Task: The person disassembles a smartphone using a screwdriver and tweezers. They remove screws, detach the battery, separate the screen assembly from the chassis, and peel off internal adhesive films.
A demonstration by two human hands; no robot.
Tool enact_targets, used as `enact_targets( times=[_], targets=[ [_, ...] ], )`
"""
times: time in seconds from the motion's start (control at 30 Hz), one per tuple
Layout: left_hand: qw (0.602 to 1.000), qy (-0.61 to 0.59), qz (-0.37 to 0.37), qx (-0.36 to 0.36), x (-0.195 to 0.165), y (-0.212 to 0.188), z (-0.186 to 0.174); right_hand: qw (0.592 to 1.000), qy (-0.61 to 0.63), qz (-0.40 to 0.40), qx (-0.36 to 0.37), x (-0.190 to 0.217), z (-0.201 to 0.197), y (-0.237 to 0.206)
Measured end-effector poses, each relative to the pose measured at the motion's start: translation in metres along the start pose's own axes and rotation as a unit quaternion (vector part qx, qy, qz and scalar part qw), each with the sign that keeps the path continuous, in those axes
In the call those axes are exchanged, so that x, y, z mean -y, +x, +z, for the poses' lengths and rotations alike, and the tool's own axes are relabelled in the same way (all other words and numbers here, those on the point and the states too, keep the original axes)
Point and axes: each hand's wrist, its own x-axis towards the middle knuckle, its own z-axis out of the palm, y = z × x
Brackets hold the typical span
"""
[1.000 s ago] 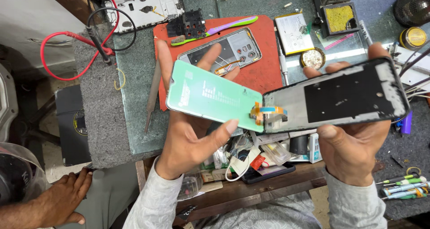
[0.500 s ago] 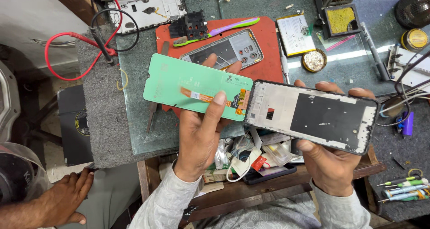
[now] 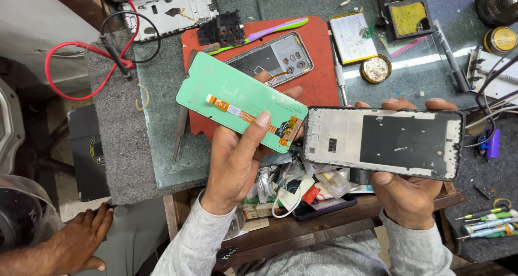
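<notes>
The left hand (image 3: 237, 157) rose palm-up, thumb clamped across a green display panel (image 3: 240, 100) (orange flex cable facing up), just above the red mat (image 3: 318, 76). Right of the mat, the right hand (image 3: 407, 192) gripped a phone frame (image 3: 383, 141) from beneath.

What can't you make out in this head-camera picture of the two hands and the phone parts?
- Green panel: its far face is turned away; the left hand covers its lower edge.
- Frame: its underside is hidden by the right hand.
- Whether the orange ribbon reaches the frame: too small to tell.
- Another person's hand: the arm is cut by the left edge.
</notes>
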Motion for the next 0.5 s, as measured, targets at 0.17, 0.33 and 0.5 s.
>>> enact_targets(
  times=[0.17,0.33,0.5],
  targets=[
    [1.000,0.019,-0.006,0.018,-0.007,0.000,0.003,1.000,0.000,-0.005,0.015,-0.001,-0.018,-0.003],
    [0.998,0.057,0.017,0.005,-0.032,0.004,-0.005,0.998,0.013,-0.063,-0.018,0.006,-0.058,0.004],
    [0.947,0.319,-0.013,0.019,-0.053,0.033,-0.013,0.997,-0.057,-0.044,-0.036,0.024,-0.086,-0.002]
  ],
)
